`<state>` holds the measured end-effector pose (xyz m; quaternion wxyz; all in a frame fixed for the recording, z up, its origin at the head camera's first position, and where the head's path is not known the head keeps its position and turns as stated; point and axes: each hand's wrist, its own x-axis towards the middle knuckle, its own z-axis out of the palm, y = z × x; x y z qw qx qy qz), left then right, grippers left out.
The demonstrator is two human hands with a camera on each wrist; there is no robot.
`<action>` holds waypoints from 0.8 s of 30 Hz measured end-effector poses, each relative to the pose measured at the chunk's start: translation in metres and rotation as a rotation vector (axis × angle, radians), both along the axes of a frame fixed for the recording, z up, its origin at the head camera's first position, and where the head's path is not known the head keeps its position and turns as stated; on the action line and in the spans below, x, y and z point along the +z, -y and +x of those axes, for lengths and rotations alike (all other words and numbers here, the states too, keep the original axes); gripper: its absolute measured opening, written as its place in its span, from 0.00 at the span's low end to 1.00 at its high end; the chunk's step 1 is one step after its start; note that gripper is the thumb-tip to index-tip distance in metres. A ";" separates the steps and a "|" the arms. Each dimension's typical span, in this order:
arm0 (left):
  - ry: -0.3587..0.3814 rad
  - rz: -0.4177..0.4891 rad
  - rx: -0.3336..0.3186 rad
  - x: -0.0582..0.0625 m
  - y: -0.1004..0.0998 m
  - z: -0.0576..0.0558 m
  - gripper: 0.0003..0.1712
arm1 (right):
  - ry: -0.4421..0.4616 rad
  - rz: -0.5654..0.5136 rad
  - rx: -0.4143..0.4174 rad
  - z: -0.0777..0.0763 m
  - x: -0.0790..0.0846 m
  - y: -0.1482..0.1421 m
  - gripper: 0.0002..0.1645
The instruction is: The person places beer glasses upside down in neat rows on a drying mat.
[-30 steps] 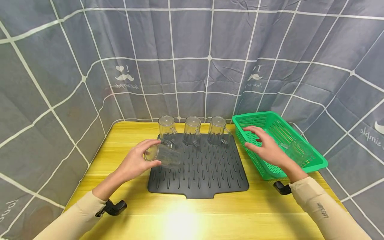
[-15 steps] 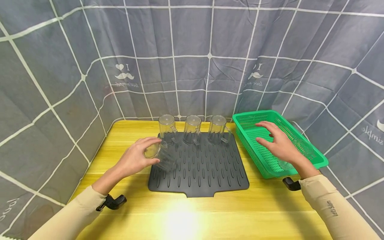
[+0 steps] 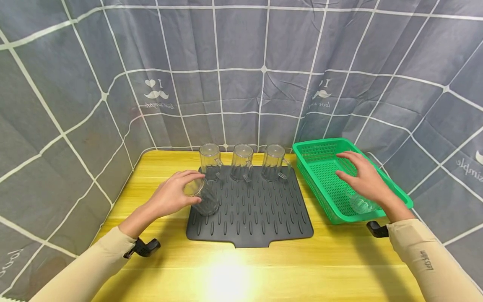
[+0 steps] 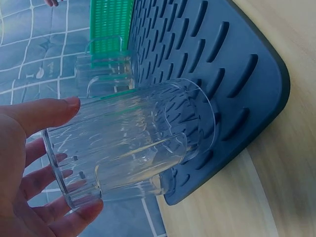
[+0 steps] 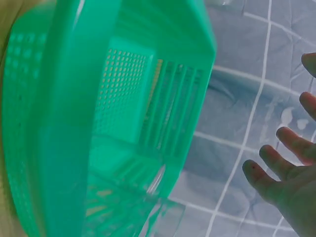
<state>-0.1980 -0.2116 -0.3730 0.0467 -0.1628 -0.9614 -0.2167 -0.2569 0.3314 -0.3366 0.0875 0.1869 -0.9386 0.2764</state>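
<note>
My left hand (image 3: pixel 171 195) grips a clear glass mug (image 3: pixel 205 199) round its base end. The mug is mouth down and slightly tilted, its rim right at the left part of the black ridged drying mat (image 3: pixel 260 214). In the left wrist view the fingers and thumb spread round the base of the mug (image 4: pixel 133 138). My right hand (image 3: pixel 364 176) hovers over the green basket (image 3: pixel 318 191), fingers spread and holding nothing. Under it, a glass mug (image 3: pixel 362 204) lies in the basket, partly hidden by the hand. The right wrist view shows those fingers apart from the basket (image 5: pixel 64 123).
Three glass mugs stand upside down in a row along the mat's back edge: left (image 3: pixel 210 161), middle (image 3: pixel 241 162) and right (image 3: pixel 273 162). A grey checked curtain (image 3: pixel 241 92) encloses the wooden table (image 3: pixel 170 268) at the back and sides.
The mug in my left hand has swung from lying nearly sideways to nearly upright, mouth down onto the mat. My right hand has drawn right over the basket, still holding nothing.
</note>
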 end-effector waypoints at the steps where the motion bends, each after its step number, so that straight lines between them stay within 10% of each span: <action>1: 0.002 -0.002 0.002 0.000 0.000 -0.001 0.40 | 0.001 0.001 -0.002 -0.001 -0.001 -0.003 0.34; 11: 0.036 -0.038 -0.026 0.002 -0.005 -0.010 0.40 | -0.122 0.052 0.012 -0.012 -0.012 -0.030 0.31; 24: 0.070 -0.065 -0.128 0.008 -0.010 -0.019 0.41 | -0.036 0.090 -0.045 -0.011 -0.016 -0.051 0.31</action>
